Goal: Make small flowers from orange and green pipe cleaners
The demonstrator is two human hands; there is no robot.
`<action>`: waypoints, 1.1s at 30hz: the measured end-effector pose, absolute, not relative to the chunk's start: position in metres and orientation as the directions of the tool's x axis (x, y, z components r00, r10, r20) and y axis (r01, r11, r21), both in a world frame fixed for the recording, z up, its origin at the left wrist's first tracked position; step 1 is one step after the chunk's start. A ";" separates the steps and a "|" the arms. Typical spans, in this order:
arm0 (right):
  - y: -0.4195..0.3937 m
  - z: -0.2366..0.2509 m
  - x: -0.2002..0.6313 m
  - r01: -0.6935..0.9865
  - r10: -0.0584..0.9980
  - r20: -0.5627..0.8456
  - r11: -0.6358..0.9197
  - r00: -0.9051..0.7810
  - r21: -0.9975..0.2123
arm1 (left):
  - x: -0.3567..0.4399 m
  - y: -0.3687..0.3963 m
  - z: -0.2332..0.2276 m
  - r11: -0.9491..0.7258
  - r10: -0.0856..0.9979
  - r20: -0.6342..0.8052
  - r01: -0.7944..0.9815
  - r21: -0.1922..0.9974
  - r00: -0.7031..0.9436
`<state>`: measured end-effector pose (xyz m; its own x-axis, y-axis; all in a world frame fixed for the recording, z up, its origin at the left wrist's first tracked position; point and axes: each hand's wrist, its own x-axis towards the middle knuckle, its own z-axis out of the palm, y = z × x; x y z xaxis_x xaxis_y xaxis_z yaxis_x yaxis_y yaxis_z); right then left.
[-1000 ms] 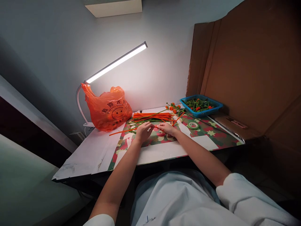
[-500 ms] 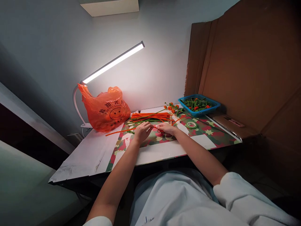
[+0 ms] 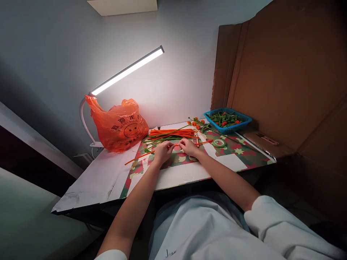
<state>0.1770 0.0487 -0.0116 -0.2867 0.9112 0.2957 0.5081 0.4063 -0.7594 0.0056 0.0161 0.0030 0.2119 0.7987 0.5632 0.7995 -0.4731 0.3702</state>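
My left hand [image 3: 163, 151] and my right hand [image 3: 188, 147] are close together over the front of the table, both closed in a pinch. Between them they hold a long orange pipe cleaner [image 3: 141, 157], whose ends stick out to the left and to the right. Just beyond my hands lies a bundle of orange pipe cleaners [image 3: 173, 133], with green stems [image 3: 169, 138] along its near side. Orange flowers on a green stem [image 3: 198, 123] rest at the bundle's right end. A roll of green tape [image 3: 218, 143] lies to the right of my right hand.
A blue basket [image 3: 230, 127] of green and orange pieces stands at the back right, by a tall cardboard sheet [image 3: 271, 90]. An orange plastic bag [image 3: 119, 126] sits at the back left under a lit lamp [image 3: 127, 71]. A camouflage-patterned sheet [image 3: 238, 153] covers part of the table.
The orange pipe cleaner now lies straighter across both hands; its right part has dropped from slanting upward to nearly level. My fingers have shifted slightly along it. The whole view has moved slightly.
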 end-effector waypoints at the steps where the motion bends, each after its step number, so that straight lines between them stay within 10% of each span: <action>1: 0.046 -0.010 0.177 0.566 0.898 0.341 0.439 -0.277 -0.697 | 0.006 0.017 0.002 -0.460 0.816 0.547 0.784 0.416 0.189; 11: 0.038 -0.004 0.176 0.777 0.681 0.606 0.610 -0.412 -0.157 | 0.004 0.024 -0.001 -0.244 0.969 0.235 0.460 0.854 0.077; 17: 0.041 -0.001 0.176 0.742 0.596 0.624 0.669 -0.506 -0.037 | -0.001 0.023 0.001 -0.187 0.982 0.165 0.406 0.894 0.090; 26: 0.034 -0.002 0.178 0.710 0.694 0.573 0.656 -0.435 -0.256 | 0.005 0.019 0.000 -0.516 0.843 0.432 0.707 0.484 0.319; 33: 0.043 -0.009 0.182 0.229 0.867 0.216 0.345 -0.449 -0.910 | -0.002 0.025 -0.004 -0.664 0.698 0.563 0.694 0.279 0.442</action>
